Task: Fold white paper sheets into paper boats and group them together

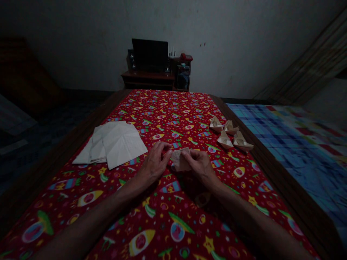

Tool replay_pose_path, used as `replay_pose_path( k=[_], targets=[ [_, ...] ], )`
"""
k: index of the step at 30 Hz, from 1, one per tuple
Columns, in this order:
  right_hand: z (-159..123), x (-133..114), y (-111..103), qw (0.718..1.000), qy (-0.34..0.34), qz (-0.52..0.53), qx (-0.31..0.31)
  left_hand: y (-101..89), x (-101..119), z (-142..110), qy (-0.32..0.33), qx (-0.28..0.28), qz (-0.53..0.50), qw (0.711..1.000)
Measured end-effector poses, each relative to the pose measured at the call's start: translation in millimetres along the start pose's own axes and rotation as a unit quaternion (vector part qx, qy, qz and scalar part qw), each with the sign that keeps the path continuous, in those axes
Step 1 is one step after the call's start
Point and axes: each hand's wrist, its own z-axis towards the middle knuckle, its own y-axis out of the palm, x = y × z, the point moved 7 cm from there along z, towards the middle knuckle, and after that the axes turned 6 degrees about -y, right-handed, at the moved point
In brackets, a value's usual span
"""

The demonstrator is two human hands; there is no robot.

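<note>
A small folded piece of paper (179, 160) is held over the red patterned tablecloth (173, 119) at the middle of the table. My left hand (155, 161) pinches its left edge with closed fingers. My right hand (199, 164) pinches its right side, fingers curled on the top edge. Both forearms reach in from the bottom of the view. A stack of flat white paper sheets (114, 144) lies to the left of my left hand. Several folded paper boats (229, 134) sit in a cluster to the right, beyond my right hand.
The table's wooden rim (273, 169) runs along the right side, with a blue checked mattress (292, 144) beside it. A low cabinet with a dark screen (149, 54) stands against the far wall. The room is dim.
</note>
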Motion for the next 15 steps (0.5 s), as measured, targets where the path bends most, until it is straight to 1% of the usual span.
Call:
replay_pose_path(
  k=[1,2,3,5,6,7,9,11,13,15],
  targets=[
    [1,8,1,0.996,0.044,0.072,0.006,0.9,-6,0,-0.02,0.008,-0.016,1.0],
    [1,15,2,0.988,0.082,0.128,0.009,5.1,-14,1,-0.044,-0.005,-0.038,0.998],
    [1,21,5,0.98,0.112,0.165,0.008,12.3,-21,0,-0.067,-0.039,-0.061,0.995],
    [-2,28,10,0.97,0.148,0.191,0.004,24.9,-32,-1,-0.096,-0.104,-0.091,0.986],
    [-3,30,13,0.97,0.155,0.189,-0.004,27.7,-36,-1,-0.103,-0.121,-0.099,0.982],
    [-4,32,14,0.972,0.155,0.176,-0.016,28.0,-40,-1,-0.107,-0.126,-0.107,0.98],
    [-3,33,13,0.984,0.132,0.116,-0.031,25.4,-44,1,-0.114,-0.134,-0.12,0.977],
    [0,31,5,0.996,0.08,0.02,-0.02,23.3,-44,2,-0.111,-0.163,-0.101,0.975],
    [3,23,-5,0.996,0.01,-0.083,-0.006,21.4,-42,3,-0.098,-0.189,-0.024,0.977],
    [2,13,-6,0.982,-0.072,-0.174,-0.028,19.4,-38,2,-0.074,-0.19,0.076,0.976]
  ],
)
